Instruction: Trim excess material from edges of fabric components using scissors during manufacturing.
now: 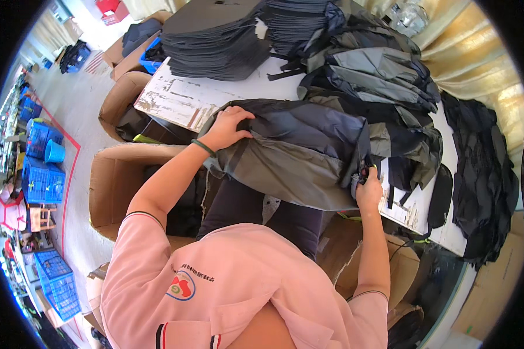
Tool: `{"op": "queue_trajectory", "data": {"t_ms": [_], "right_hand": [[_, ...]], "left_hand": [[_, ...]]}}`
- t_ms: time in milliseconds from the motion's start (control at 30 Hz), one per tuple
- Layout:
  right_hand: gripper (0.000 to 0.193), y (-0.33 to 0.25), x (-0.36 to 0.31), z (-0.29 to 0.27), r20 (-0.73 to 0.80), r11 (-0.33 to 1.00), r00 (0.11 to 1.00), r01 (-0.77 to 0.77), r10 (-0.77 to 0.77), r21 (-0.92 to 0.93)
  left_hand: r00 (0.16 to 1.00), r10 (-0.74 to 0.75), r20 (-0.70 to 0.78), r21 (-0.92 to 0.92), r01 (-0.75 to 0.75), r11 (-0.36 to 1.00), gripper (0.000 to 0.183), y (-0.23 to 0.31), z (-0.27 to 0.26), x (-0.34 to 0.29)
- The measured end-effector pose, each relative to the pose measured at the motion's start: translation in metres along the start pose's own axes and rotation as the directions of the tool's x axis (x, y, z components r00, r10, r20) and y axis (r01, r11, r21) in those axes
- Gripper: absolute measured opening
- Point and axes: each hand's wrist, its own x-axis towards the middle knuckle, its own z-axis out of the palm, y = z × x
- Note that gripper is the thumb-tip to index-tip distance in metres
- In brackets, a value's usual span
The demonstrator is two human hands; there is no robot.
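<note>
A dark grey and olive backpack [297,154] lies across the near edge of a worn white table [180,99]. My left hand [230,128] presses down on its left end, fingers closed on the fabric; a thin green band circles that wrist. My right hand [368,189] pinches a small dark part, maybe a zipper pull or strap, at the backpack's right end. A heap of similar grey and black backpacks [372,70] lies just behind it.
Stacks of flat dark panels [215,38] sit at the table's far left. Black fabric pieces [483,174] cover the right side. Open cardboard boxes [113,180] stand on the floor to my left and under the table. Blue crates [43,180] line the far left floor.
</note>
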Motion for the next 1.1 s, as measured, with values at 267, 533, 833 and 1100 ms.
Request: {"op": "queue_trajectory", "data": {"t_ms": [267,533,833,1100], "right_hand": [[0.071,-0.034,-0.025,-0.028,-0.118,0.980,0.988,0.118,-0.100,0.159],[0.028,0.021,-0.012,0.019,-0.107,0.761,0.988,-0.013,0.107,0.649],[0.026,0.076,0.036,-0.113,-0.245,0.680,0.842,-0.182,0.481,0.711],[0.027,-0.040,0.026,-0.105,-0.099,0.635,0.993,0.113,-0.059,0.764]], "left_hand": [[0.982,-0.061,-0.181,-0.379,-0.013,0.925,0.035,0.025,-0.020,-0.010],[0.963,-0.268,-0.007,-0.744,0.174,0.645,0.021,0.002,-0.034,-0.016],[0.919,-0.349,0.181,-0.898,0.299,0.322,0.020,-0.022,-0.074,-0.036],[0.908,-0.372,0.193,-0.947,0.271,0.172,0.023,-0.024,-0.067,-0.039]]}}
